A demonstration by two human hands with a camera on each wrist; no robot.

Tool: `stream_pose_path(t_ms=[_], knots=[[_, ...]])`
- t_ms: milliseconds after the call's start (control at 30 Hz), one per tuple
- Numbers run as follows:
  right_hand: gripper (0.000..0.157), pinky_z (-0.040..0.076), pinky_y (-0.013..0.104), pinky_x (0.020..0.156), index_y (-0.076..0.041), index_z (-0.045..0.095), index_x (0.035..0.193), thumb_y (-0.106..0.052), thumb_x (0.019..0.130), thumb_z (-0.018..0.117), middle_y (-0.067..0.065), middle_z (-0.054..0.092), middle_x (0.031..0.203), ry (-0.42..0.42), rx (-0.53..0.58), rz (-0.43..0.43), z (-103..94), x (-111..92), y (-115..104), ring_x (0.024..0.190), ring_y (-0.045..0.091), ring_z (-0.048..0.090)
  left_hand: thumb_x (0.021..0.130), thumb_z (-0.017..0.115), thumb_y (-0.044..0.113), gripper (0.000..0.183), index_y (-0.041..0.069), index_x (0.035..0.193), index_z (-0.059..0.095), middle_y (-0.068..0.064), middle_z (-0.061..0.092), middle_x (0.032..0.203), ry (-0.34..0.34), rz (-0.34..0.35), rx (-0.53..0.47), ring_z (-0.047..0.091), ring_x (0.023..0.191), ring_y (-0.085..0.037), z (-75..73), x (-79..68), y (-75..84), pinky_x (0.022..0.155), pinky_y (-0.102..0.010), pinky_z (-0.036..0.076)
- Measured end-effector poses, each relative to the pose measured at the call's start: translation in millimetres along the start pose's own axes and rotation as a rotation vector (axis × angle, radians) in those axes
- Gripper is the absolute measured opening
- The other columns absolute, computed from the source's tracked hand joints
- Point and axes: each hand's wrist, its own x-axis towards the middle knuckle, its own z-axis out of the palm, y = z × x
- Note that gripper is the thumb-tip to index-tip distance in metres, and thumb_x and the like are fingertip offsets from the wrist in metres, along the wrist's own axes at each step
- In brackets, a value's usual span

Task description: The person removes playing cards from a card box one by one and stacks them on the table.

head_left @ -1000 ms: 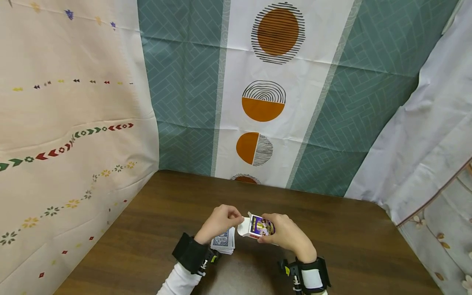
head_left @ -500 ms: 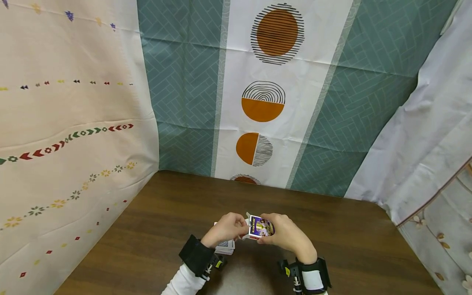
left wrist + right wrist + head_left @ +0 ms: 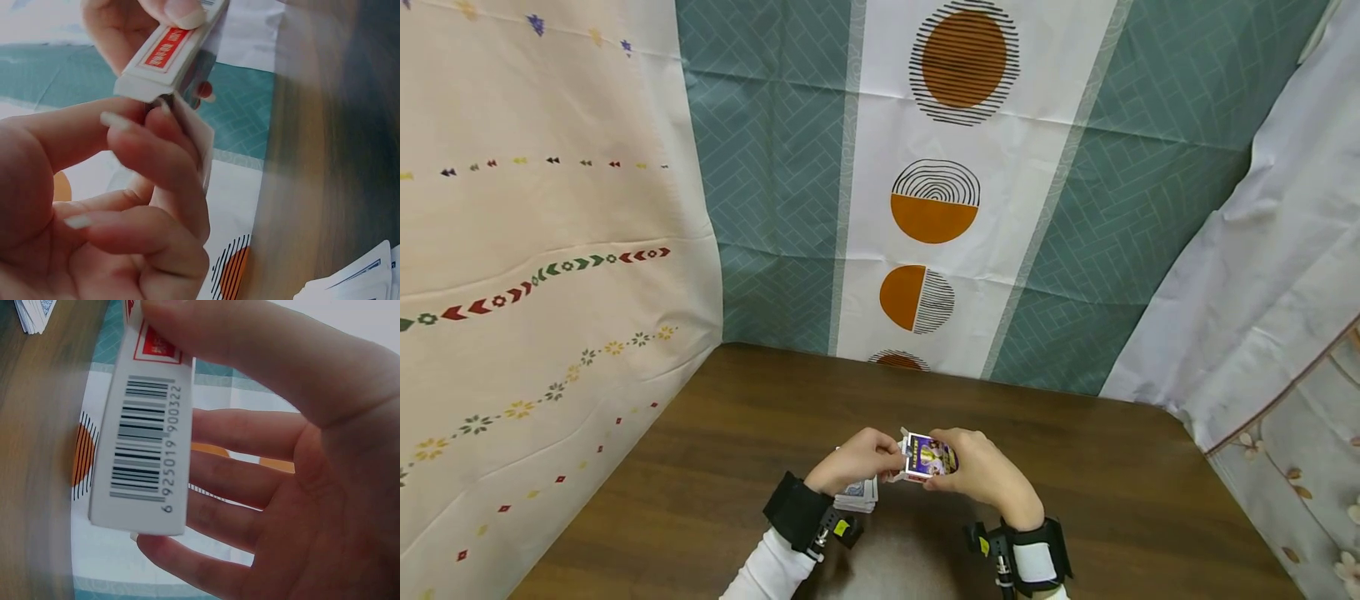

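Note:
A small playing-card box [image 3: 928, 457] with a purple picture face is held above the table, its end flaps out toward the left. My right hand [image 3: 988, 473] grips its far end, thumb on one narrow side and fingers on the other. In the right wrist view, the box's white side [image 3: 144, 450] carries a barcode. My left hand [image 3: 859, 460] pinches at the flap end, thumb and fingertips right at the dark opening; the flap [image 3: 195, 128] stands behind the fingers. Below the left hand lies a stack of playing cards [image 3: 859, 500], partly hidden by it.
The brown wooden table [image 3: 775, 400] extends around the hands. Behind it hangs a green and white patterned cloth [image 3: 775, 208]. A cream cloth [image 3: 587, 208] hangs at the left and a white one [image 3: 1232, 300] at the right. Both wrists wear black camera straps.
My left hand has moved right, from the tip of the extended flap to the box's opening, covering the flap and more of the card stack. The right hand keeps its grip nearly in place.

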Motion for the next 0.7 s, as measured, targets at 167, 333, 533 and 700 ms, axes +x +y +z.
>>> stream_pose_path(t_ms=[167,333,533,700], knots=[[0.06,0.052,0.028,0.071,0.0,0.062,0.118,-0.029,0.071,0.086,0.007,0.068,0.102,-0.003,-0.013,-0.002,0.4,1,-2,0.08,0.011,0.057,0.094,0.061,0.013,0.019,-0.004,0.09,0.068,-0.001,0.056,0.065,-0.028,-0.033,-0.051,0.05,0.056,-0.014,-8.9,-2.4,0.4,0.053,-0.023,0.033],[0.059,0.051,0.028,0.07,0.001,0.062,0.118,-0.028,0.071,0.085,0.006,0.067,0.1,-0.009,-0.011,-0.006,1.0,1,-1,0.08,0.012,0.056,0.094,0.059,0.011,0.02,-0.006,0.101,0.066,-0.002,0.06,0.069,-0.03,-0.041,-0.086,0.055,0.054,-0.011,-15.0,-4.8,1.0,0.053,-0.024,0.037],[0.059,0.05,0.026,0.069,0.001,0.062,0.118,-0.028,0.072,0.085,0.006,0.067,0.101,-0.013,-0.01,-0.002,1.1,0,0,0.08,0.011,0.056,0.095,0.057,0.01,0.019,-0.006,0.103,0.064,-0.012,0.066,0.076,-0.034,-0.05,-0.095,0.059,0.053,-0.014,-18.9,-7.5,1.6,0.053,-0.024,0.04],[0.06,0.049,0.025,0.069,0.002,0.062,0.119,-0.026,0.071,0.085,0.007,0.067,0.102,0.001,-0.009,0.016,-1.3,1,-2,0.081,0.012,0.056,0.097,0.053,0.011,0.02,-0.007,0.103,0.06,-0.028,0.07,0.09,-0.047,-0.033,-0.092,0.059,0.052,-0.012,-24.6,-11.3,1.7,0.055,-0.025,0.039]])
